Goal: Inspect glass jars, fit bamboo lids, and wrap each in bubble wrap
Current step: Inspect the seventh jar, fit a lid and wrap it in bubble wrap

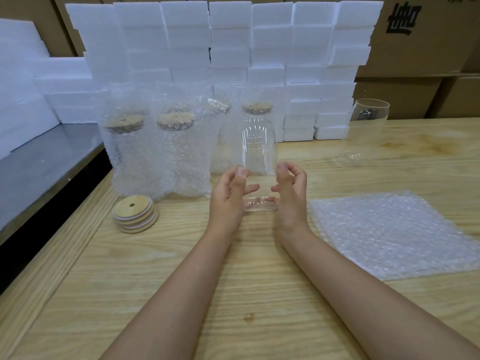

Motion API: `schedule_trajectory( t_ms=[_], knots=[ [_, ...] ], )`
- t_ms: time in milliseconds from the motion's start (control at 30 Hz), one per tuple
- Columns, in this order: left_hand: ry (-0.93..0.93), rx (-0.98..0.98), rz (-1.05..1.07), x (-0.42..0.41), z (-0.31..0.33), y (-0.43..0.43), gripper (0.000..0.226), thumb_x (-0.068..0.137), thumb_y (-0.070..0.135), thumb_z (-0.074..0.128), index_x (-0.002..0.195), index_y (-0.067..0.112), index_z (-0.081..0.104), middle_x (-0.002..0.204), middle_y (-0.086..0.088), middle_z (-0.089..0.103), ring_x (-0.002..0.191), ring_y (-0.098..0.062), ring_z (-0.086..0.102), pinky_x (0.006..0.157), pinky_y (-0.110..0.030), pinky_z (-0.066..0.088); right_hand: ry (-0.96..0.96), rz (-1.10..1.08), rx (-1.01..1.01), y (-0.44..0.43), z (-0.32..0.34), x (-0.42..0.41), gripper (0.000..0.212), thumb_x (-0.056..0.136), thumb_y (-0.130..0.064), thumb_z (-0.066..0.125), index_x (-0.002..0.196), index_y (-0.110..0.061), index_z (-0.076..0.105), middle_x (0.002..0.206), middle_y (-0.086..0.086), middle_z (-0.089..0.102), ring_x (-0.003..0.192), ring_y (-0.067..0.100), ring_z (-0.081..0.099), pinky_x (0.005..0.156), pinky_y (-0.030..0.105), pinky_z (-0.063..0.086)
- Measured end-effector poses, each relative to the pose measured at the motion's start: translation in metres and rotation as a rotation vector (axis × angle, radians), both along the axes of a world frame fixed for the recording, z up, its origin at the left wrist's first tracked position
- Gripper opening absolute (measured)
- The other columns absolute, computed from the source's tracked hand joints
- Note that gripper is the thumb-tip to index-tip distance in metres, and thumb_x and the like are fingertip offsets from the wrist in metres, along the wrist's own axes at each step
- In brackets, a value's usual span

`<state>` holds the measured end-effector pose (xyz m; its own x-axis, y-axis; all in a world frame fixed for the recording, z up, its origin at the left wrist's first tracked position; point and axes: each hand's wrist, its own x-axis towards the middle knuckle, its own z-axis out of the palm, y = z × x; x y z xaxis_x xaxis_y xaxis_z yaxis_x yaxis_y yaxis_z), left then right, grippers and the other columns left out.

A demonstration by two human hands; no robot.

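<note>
A clear, lidless glass jar (259, 149) is held just above the wooden table (233, 268), between both hands. My left hand (230, 196) grips its left side with the thumb on the glass, and the fingers show through the jar. My right hand (291, 193) holds the right side with curled fingers. A stack of round bamboo lids (136, 214), each with a small hole, lies to the left. A pile of bubble wrap sheets (389, 235) lies flat to the right. Several wrapped, lidded jars (155, 157) stand behind.
Another bare glass jar (370, 126) stands at the back right. A wall of white foam blocks (233, 48) lines the back, with cardboard boxes (415, 53) behind it. A grey metal surface (39, 162) adjoins the table on the left.
</note>
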<state>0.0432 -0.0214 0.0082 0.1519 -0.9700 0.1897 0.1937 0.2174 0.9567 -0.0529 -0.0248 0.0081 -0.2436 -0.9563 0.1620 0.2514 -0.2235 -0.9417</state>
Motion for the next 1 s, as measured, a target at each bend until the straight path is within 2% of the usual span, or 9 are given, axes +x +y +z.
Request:
schedule_trajectory(
  t_ms=[100, 200, 267, 467, 533, 633, 833, 900, 1000],
  knots=[
    [-0.047, -0.021, 0.020, -0.002, 0.000, 0.002, 0.048, 0.093, 0.036, 0.049, 0.128, 0.003, 0.052, 0.127, -0.009, 0.061, 0.097, -0.018, 0.070, 0.076, -0.043, 0.058, 0.110, 0.027, -0.038, 0.002, -0.001, 0.003, 0.056, 0.064, -0.053, 0.068, 0.112, -0.036, 0.044, 0.113, 0.007, 0.047, 0.093, 0.016, 0.055, 0.077, 0.030, 0.052],
    [-0.019, -0.003, 0.036, -0.002, 0.004, 0.005, 0.070, 0.080, 0.044, 0.065, 0.134, 0.004, 0.047, 0.132, -0.010, 0.058, 0.107, -0.028, 0.066, 0.092, -0.056, 0.051, 0.089, 0.013, -0.041, 0.001, -0.002, 0.000, 0.057, 0.064, -0.047, 0.069, 0.114, -0.031, 0.047, 0.107, 0.004, 0.050, 0.080, 0.004, 0.058, 0.066, 0.016, 0.049],
    [-0.019, -0.006, 0.040, -0.002, 0.002, 0.002, 0.076, 0.074, 0.045, 0.069, 0.135, 0.007, 0.046, 0.133, -0.009, 0.057, 0.114, -0.027, 0.062, 0.095, -0.053, 0.050, 0.021, 0.014, -0.030, 0.000, -0.003, -0.001, 0.054, 0.069, -0.044, 0.070, 0.115, -0.027, 0.049, 0.103, 0.001, 0.053, 0.071, -0.004, 0.060, 0.058, 0.011, 0.047],
    [0.065, -0.004, -0.031, 0.003, -0.007, -0.009, 0.039, 0.092, 0.037, 0.049, 0.128, 0.023, 0.044, 0.114, 0.005, 0.062, 0.097, -0.009, 0.065, 0.070, -0.020, 0.056, -0.309, 0.086, 0.050, -0.004, 0.000, -0.004, 0.017, 0.096, -0.031, 0.054, 0.111, -0.022, 0.053, 0.095, 0.009, 0.055, 0.075, 0.021, 0.060, 0.056, 0.032, 0.053],
    [0.071, 0.023, -0.069, 0.003, -0.007, -0.009, 0.036, 0.095, 0.035, 0.047, 0.127, 0.021, 0.047, 0.105, 0.011, 0.066, 0.091, -0.005, 0.067, 0.066, -0.016, 0.054, -0.378, 0.127, 0.085, -0.004, 0.002, -0.004, 0.017, 0.097, -0.033, 0.051, 0.110, -0.021, 0.053, 0.095, 0.014, 0.055, 0.068, 0.021, 0.064, 0.052, 0.033, 0.054],
    [0.033, 0.010, -0.129, 0.004, -0.008, -0.011, 0.018, 0.096, 0.029, 0.048, 0.102, 0.019, 0.061, 0.084, 0.015, 0.074, 0.078, -0.001, 0.070, 0.062, -0.016, 0.053, -0.415, 0.151, 0.117, -0.004, 0.004, -0.002, 0.018, 0.096, -0.034, 0.051, 0.108, -0.021, 0.052, 0.086, 0.012, 0.057, 0.062, 0.022, 0.064, 0.052, 0.036, 0.055],
    [0.056, 0.005, -0.120, 0.005, -0.008, -0.009, 0.011, 0.093, 0.022, 0.055, 0.098, 0.018, 0.064, 0.076, 0.015, 0.073, 0.073, 0.002, 0.068, 0.064, -0.015, 0.054, -0.368, 0.160, 0.136, -0.008, 0.001, -0.005, 0.019, 0.097, -0.035, 0.050, 0.108, -0.022, 0.057, 0.089, 0.015, 0.060, 0.071, 0.025, 0.064, 0.080, 0.056, 0.052],
    [0.063, 0.020, -0.103, 0.004, -0.006, -0.007, 0.015, 0.094, 0.022, 0.054, 0.105, 0.017, 0.063, 0.080, 0.017, 0.073, 0.079, 0.001, 0.069, 0.066, -0.015, 0.054, -0.294, 0.141, 0.114, -0.008, 0.000, -0.005, 0.021, 0.097, -0.037, 0.048, 0.109, -0.023, 0.059, 0.087, 0.012, 0.066, 0.080, 0.024, 0.062, 0.082, 0.053, 0.053],
    [0.058, 0.037, -0.068, 0.004, -0.003, -0.006, 0.033, 0.094, 0.025, 0.056, 0.125, 0.016, 0.055, 0.086, 0.021, 0.073, 0.089, -0.001, 0.069, 0.071, -0.020, 0.058, -0.106, 0.075, 0.077, -0.009, -0.003, -0.007, 0.025, 0.100, -0.040, 0.043, 0.111, -0.028, 0.062, 0.098, 0.005, 0.073, 0.091, 0.018, 0.059, 0.075, 0.032, 0.053]
  ],
)
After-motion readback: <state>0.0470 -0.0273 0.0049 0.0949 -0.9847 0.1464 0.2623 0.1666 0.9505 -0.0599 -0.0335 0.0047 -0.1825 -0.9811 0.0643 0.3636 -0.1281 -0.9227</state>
